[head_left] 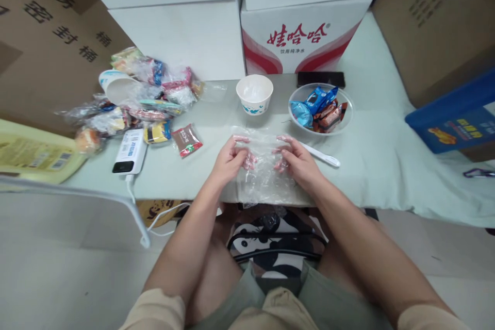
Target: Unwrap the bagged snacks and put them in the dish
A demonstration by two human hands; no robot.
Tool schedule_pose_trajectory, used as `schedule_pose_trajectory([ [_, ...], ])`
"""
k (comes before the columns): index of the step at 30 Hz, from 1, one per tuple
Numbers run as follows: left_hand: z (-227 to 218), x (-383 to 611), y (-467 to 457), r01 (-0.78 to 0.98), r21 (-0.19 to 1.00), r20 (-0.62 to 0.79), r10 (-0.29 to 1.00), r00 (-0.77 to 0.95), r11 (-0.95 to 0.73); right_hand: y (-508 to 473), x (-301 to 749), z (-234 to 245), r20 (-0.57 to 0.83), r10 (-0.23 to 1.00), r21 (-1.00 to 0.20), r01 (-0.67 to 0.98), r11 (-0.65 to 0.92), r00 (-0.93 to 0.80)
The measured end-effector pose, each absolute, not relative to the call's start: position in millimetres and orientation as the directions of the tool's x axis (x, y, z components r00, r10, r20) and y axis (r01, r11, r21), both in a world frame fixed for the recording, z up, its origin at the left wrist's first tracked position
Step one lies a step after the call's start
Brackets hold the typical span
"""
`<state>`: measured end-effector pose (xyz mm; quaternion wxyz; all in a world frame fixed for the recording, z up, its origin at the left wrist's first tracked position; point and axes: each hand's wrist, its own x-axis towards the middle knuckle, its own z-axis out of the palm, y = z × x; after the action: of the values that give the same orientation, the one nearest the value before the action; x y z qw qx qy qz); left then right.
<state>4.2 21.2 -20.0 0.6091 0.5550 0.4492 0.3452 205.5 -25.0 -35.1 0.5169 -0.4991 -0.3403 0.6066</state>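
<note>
A clear, crinkled plastic bag (263, 178) hangs between my hands over the front part of the table. My left hand (233, 159) has its fingers curled on the bag's left side. On the right side my right hand (296, 160) grips the same film, fingers bent inward. Beyond them stands a white paper cup (255, 94) with a blue pattern. Right of it a clear plastic bowl (350, 113) holds several blue and brown wrapped snacks (315, 105). A white plastic knife-like utensil (325, 157) lies beside my right hand, partly hidden by it.
A heap of wrapped snacks (154, 98) with a tipped paper cup (118, 87) lies at left. Nearer are a brown packet (187, 140) and a cabled power bank (130, 150). A black phone (320, 79) lies before stacked boxes (301, 36). A blue package (456, 113) stands right.
</note>
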Motion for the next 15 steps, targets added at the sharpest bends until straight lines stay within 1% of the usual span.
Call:
schedule_pose_trajectory([
  [2,-16.8,-2.4,12.9,0.012,0.997,-0.072,0.918,0.390,0.073,-31.1,207.6,-33.8,-0.163,0.987,-0.945,-0.287,-0.156,-0.001],
  [3,-16.7,-4.7,9.3,-0.011,0.998,-0.053,0.915,0.400,0.062,-33.2,208.7,-34.4,-0.130,0.991,-0.953,-0.277,-0.123,0.008],
  [5,-20.3,-5.5,5.7,0.002,0.995,-0.092,0.899,0.428,0.101,-34.3,210.0,-38.0,-0.101,0.990,-0.968,-0.242,-0.074,0.099],
  [8,-31.3,0.7,11.6,0.100,0.975,-0.221,0.857,0.467,0.197,-29.7,209.1,-46.5,-0.097,0.958,-0.978,-0.204,-0.042,0.268],
  [9,-34.6,3.1,15.5,0.093,0.974,-0.226,0.862,0.455,0.206,-27.9,208.3,-49.1,-0.107,0.950,-0.976,-0.213,-0.044,0.292],
  [12,-39.5,6.7,25.7,-0.042,0.975,-0.182,0.895,0.407,0.218,-25.3,206.5,-53.6,-0.147,0.940,-0.958,-0.281,-0.057,0.309],
  [15,-38.3,7.0,29.2,-0.196,0.942,-0.168,0.890,0.425,0.272,-26.2,207.6,-53.6,-0.185,0.941,-0.936,-0.344,-0.081,0.282],
])
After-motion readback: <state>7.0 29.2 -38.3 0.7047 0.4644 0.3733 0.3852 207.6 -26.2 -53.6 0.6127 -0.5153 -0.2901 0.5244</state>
